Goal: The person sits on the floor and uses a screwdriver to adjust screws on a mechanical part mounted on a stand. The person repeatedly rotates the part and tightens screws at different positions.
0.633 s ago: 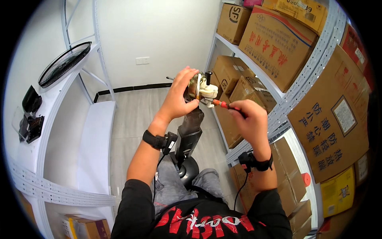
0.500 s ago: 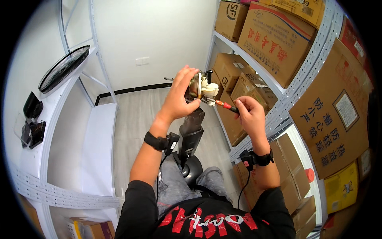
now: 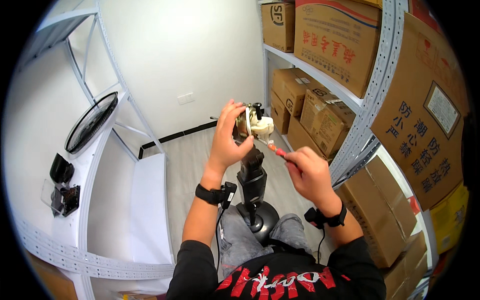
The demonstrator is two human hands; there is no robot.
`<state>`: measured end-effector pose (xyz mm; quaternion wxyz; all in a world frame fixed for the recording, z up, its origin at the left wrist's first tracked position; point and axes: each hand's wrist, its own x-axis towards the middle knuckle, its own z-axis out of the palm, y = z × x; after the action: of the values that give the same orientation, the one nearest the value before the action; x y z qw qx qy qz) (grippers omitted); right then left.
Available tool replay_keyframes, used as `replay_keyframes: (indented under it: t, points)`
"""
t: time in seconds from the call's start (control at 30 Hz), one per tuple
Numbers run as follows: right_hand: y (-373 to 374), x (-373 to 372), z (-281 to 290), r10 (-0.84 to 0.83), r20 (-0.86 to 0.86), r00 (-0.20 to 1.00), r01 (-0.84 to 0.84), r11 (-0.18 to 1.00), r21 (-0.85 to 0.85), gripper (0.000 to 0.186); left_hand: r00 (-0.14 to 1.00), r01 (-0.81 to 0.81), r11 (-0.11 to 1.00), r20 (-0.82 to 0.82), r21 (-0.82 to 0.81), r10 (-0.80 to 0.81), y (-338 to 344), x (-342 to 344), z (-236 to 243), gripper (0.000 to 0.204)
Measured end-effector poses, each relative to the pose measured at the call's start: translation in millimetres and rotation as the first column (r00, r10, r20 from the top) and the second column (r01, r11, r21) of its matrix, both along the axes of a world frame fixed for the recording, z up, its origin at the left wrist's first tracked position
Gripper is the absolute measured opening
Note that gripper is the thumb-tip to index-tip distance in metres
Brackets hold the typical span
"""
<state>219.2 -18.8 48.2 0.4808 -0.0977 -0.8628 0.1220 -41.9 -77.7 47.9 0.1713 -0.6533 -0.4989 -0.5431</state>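
My left hand (image 3: pixel 227 142) is wrapped round the bare fan motor (image 3: pixel 262 127), thumb in front and fingers over its top. The motor has a metal body, a cream plastic gear housing and a black knob on top. It sits above the dark stand (image 3: pixel 251 175) of a pedestal fan, whose round black base (image 3: pixel 261 221) rests between my legs. My right hand (image 3: pixel 311 172) grips a red screwdriver (image 3: pixel 280 152) by its handle. Its shaft points up and left to the underside of the cream housing; the exact contact at the tip is too small to make out.
At left, a white shelf (image 3: pixel 102 145) carries a black fan grille (image 3: pixel 92 122) and small dark plastic parts (image 3: pixel 62 170). Cardboard boxes (image 3: pixel 330 47) fill the metal rack at right. A large carton panel (image 3: pixel 425 115) leans close beside my right arm.
My right hand has turned over and closed further round the screwdriver handle, its back now upward. The left hand keeps its hold on the motor. The whole view has shifted slightly.
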Motion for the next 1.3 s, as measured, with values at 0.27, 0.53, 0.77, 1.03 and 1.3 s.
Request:
replay_keyframes:
  t: [0.27,0.53,0.77,1.03,1.3]
  points:
    - [-5.9,15.6,-19.0,0.110,-0.138,0.984,-0.138,0.967,-0.214,0.014,0.999,0.020,0.997,-0.044,0.070,-0.016,0.7,18.1,0.3,0.067]
    - [-19.0,20.1,-22.7,0.123,-0.156,0.980,-0.167,0.935,-0.313,0.020,0.981,0.083,0.991,-0.181,0.102,-0.063,-4.2,13.0,2.7,0.067]
    - [-13.5,28.1,-34.1,0.091,-0.094,0.991,-0.115,0.951,-0.288,0.025,0.982,0.091,0.992,-0.174,0.091,-0.074,-4.7,20.1,3.0,0.070]
    - [12.0,-9.6,-13.9,-0.079,-0.007,0.997,0.079,0.997,0.004,0.029,0.999,-0.020,1.000,0.043,0.018,0.020,-12.5,-2.9,-5.8,0.076]
    - [8.1,-19.3,1.0,-0.109,-0.027,0.994,0.109,0.994,-0.007,0.025,0.754,-0.011,0.996,0.653,-0.093,0.069,-28.4,-11.2,-100.4,0.078]
